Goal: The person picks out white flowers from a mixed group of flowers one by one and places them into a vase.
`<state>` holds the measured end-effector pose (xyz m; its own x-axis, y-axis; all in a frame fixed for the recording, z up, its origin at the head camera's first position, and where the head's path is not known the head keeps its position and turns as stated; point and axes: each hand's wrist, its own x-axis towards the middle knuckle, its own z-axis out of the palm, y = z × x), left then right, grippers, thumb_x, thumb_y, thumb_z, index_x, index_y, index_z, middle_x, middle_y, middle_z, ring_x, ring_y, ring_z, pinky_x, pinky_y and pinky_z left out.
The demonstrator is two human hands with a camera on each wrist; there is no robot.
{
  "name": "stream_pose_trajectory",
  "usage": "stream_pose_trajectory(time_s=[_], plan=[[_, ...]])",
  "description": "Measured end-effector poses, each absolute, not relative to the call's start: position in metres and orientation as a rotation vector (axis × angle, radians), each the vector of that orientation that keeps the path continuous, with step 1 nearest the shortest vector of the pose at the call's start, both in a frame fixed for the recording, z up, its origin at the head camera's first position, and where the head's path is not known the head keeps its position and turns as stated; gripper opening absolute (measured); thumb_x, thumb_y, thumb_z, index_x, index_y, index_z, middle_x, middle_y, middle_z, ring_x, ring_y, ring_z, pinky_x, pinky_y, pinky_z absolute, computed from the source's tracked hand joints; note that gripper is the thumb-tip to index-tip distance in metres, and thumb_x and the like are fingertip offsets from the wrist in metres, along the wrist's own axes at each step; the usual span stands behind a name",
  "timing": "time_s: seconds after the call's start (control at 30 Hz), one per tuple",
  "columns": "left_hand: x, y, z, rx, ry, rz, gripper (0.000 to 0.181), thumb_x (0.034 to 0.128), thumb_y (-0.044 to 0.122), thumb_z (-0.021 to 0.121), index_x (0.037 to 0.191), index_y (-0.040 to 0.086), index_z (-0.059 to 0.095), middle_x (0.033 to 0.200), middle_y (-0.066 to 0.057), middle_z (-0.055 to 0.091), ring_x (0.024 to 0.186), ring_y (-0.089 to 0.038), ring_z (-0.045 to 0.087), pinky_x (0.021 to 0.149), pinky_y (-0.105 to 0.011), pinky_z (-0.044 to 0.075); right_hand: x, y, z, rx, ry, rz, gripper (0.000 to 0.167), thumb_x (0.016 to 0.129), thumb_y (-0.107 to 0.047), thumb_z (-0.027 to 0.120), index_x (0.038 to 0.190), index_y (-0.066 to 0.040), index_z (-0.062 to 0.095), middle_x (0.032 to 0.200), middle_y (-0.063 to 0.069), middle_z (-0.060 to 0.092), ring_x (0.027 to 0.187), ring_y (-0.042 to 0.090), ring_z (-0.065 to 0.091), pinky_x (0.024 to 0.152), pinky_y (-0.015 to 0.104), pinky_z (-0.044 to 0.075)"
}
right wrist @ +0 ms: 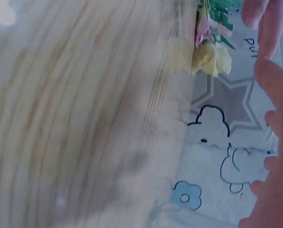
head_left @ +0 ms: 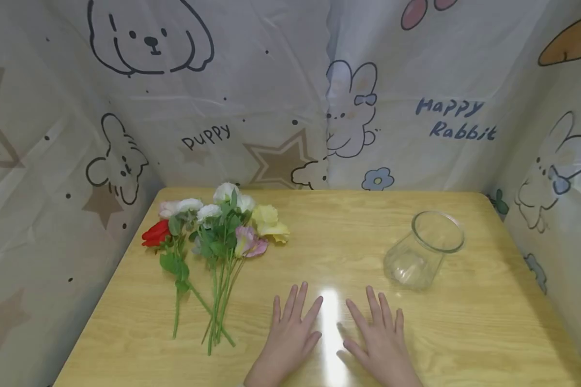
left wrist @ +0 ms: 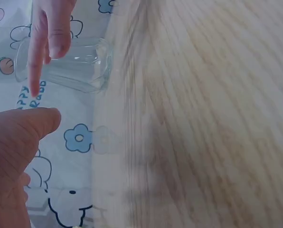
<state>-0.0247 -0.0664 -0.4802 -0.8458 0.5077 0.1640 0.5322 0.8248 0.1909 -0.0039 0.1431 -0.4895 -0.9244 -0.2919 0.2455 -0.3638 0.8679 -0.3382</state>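
Observation:
Near the front of the table my left hand is held with its fingers straight and spread, holding nothing. To its right, across a bright reflection, my right hand is likewise spread and holds nothing. Artificial flowers lie at the left: a red rose, several white blooms, a yellow flower and a pink-purple one, their green stems pointing toward the front. At the right stands a clear glass vase with a wide round mouth; the left wrist view also shows this vase behind the right hand.
The flowers and vase stand on a light wood-grain table with rounded back corners. A pale printed cloth with cartoon animals, stars and lettering hangs around its back and sides.

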Motion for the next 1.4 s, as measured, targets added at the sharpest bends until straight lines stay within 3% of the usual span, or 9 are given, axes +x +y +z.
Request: stream_pose_trajectory(time_s=[0.13, 0.37, 0.47, 0.57, 0.67, 0.8, 0.93, 1.07, 1.4], plan=[[-0.034, -0.059, -0.482, -0.875, -2.915, -0.510, 0.069, 0.0812, 0.034, 0.061, 0.138, 0.011, 0.031, 0.143, -0.024, 0.012, 0.129, -0.042, 0.015, 0.093, -0.066, 0.020, -0.005, 0.158, -0.491, 0.431, -2.798, 0.643, 0.075, 0.077, -0.037, 0.066, 0.136, -0.008, 0.031, 0.145, 0.019, 0.009, 0.123, 0.046, 0.016, 0.087, 0.074, 0.011], [-0.065, -0.027, -0.482, -1.027, -2.941, -1.035, 0.078, 0.0819, 0.034, 0.062, 0.142, 0.008, 0.018, 0.145, -0.023, 0.002, 0.130, -0.043, 0.004, 0.096, -0.064, 0.014, -0.015, 0.207, -0.491, 0.279, -2.600, 0.710, 0.081, 0.082, -0.063, 0.036, 0.134, 0.000, 0.031, 0.134, 0.029, 0.022, 0.110, 0.051, 0.028, 0.083, 0.073, 0.020], [-0.085, -0.006, -0.478, -1.087, -2.918, -1.227, 0.083, 0.0817, 0.033, 0.063, 0.143, 0.009, 0.013, 0.146, -0.019, -0.002, 0.131, -0.041, 0.002, 0.096, -0.063, 0.021, -0.021, 0.230, -0.490, 0.236, -2.510, 0.746, 0.087, 0.081, -0.065, 0.037, 0.131, 0.007, 0.031, 0.127, 0.034, 0.027, 0.105, 0.052, 0.030, 0.078, 0.069, 0.026], [-0.105, 0.015, -0.474, -1.093, -2.925, -1.438, 0.088, 0.0814, 0.034, 0.064, 0.144, 0.013, 0.007, 0.147, -0.014, -0.007, 0.132, -0.037, 0.001, 0.094, -0.061, 0.027, -0.029, 0.250, -0.489, 0.163, -2.441, 0.864, 0.087, 0.081, -0.054, 0.052, 0.132, 0.010, 0.023, 0.123, 0.037, 0.025, 0.106, 0.052, 0.028, 0.076, 0.067, 0.028], [-0.126, 0.034, -0.474, -1.059, -2.943, -1.596, 0.092, 0.0804, 0.033, 0.066, 0.144, 0.017, 0.002, 0.147, -0.011, -0.011, 0.132, -0.036, -0.001, 0.093, -0.061, 0.027, -0.040, 0.265, -0.487, 0.090, -2.381, 1.052, 0.092, 0.076, -0.026, 0.069, 0.137, 0.008, 0.009, 0.126, 0.038, 0.017, 0.111, 0.052, 0.021, 0.082, 0.070, 0.023], [-0.150, 0.058, -0.475, -0.987, -2.930, -1.710, 0.096, 0.0777, 0.029, 0.070, 0.144, 0.019, 0.002, 0.148, -0.012, -0.008, 0.133, -0.033, -0.002, 0.096, -0.061, 0.022, -0.060, 0.281, -0.480, -0.012, -2.367, 1.341, 0.106, 0.068, 0.003, 0.069, 0.139, -0.001, -0.010, 0.136, 0.031, -0.001, 0.121, 0.051, 0.008, 0.091, 0.070, 0.010], [-0.161, 0.082, -0.474, -0.930, -2.899, -1.784, 0.097, 0.0753, 0.027, 0.072, 0.144, 0.017, 0.005, 0.148, -0.012, -0.002, 0.134, -0.029, 0.003, 0.100, -0.055, 0.022, -0.078, 0.294, -0.470, -0.079, -2.383, 1.580, 0.104, 0.075, 0.004, 0.065, 0.139, -0.007, -0.016, 0.142, 0.022, -0.010, 0.127, 0.048, 0.001, 0.095, 0.067, 0.004], [-0.165, 0.101, -0.468, -0.895, -2.882, -1.841, 0.097, 0.0746, 0.025, 0.073, 0.144, 0.016, 0.006, 0.148, -0.011, 0.002, 0.134, -0.027, 0.007, 0.100, -0.051, 0.025, -0.094, 0.303, -0.464, -0.045, -2.426, 1.667, 0.100, 0.077, 0.000, 0.066, 0.142, -0.008, -0.010, 0.144, 0.020, -0.009, 0.129, 0.045, 0.001, 0.097, 0.065, 0.003], [-0.167, 0.135, -0.460, -0.805, -2.856, -1.859, 0.098, 0.0725, 0.024, 0.075, 0.144, 0.020, 0.009, 0.147, -0.007, 0.008, 0.132, -0.029, 0.011, 0.098, -0.054, 0.026, -0.124, 0.302, -0.449, 0.030, -2.505, 1.702, 0.109, 0.073, -0.001, 0.071, 0.141, -0.008, -0.015, 0.145, 0.025, 0.003, 0.127, 0.047, 0.011, 0.093, 0.069, 0.012]])
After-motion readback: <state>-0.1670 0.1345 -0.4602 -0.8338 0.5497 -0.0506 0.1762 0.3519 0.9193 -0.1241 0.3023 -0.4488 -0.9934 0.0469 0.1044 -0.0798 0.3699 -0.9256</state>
